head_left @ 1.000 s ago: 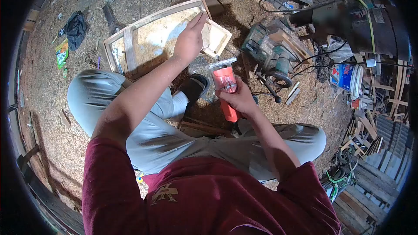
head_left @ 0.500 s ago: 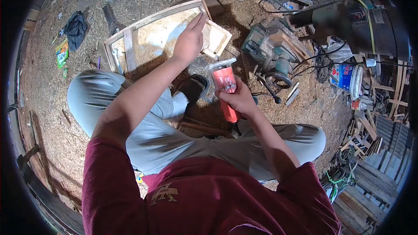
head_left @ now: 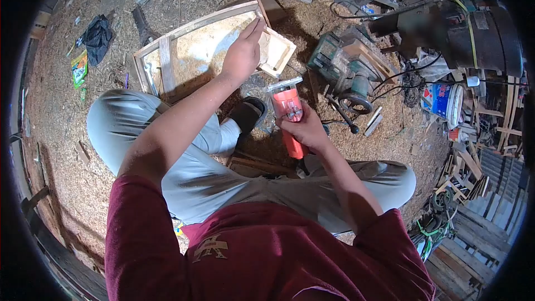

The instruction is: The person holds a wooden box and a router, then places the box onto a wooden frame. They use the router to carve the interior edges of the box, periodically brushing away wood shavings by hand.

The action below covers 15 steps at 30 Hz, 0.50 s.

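Note:
A wooden frame with slightly curved long sides lies on the sawdust in front of me, with a pale block-like wooden section at its right end. My left hand rests at that right end, fingers stretched out along the wood; its thumb is hidden. My right hand is wrapped around an orange trim router, just below and right of the frame. The router's clear guard and flat base plate face away from me, towards the frame, apart from the wood. Its lower body is partly covered by my fingers.
Right of the router stands a green machine with a handwheel. Behind it are a blue-and-white bucket and heaped wood scraps. A black plastic bag lies at the left. My shoe is between the frame and my legs.
My right hand and the router have shifted very slightly. The left hand stays on the frame, and the frame has not moved.

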Each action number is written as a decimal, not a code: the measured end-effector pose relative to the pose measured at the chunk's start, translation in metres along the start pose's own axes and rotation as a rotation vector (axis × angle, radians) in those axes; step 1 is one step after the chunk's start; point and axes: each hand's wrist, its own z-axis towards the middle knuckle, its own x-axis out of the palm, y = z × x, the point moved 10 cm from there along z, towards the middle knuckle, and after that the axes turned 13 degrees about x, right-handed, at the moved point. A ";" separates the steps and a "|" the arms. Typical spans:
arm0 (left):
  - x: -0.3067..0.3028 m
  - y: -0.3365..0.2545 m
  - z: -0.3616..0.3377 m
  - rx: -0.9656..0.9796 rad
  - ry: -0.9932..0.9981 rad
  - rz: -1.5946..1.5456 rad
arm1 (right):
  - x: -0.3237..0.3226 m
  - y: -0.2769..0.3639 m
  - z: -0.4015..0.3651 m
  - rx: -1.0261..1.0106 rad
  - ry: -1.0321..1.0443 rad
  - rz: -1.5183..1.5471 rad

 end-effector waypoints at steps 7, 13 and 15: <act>0.000 0.000 -0.001 -0.007 -0.001 0.004 | 0.002 0.004 -0.001 0.002 0.014 0.025; 0.000 0.000 0.001 0.003 -0.009 0.022 | 0.003 0.015 -0.006 0.028 0.014 0.004; -0.001 -0.001 0.000 0.002 -0.014 0.021 | 0.004 0.015 -0.006 0.030 0.016 0.006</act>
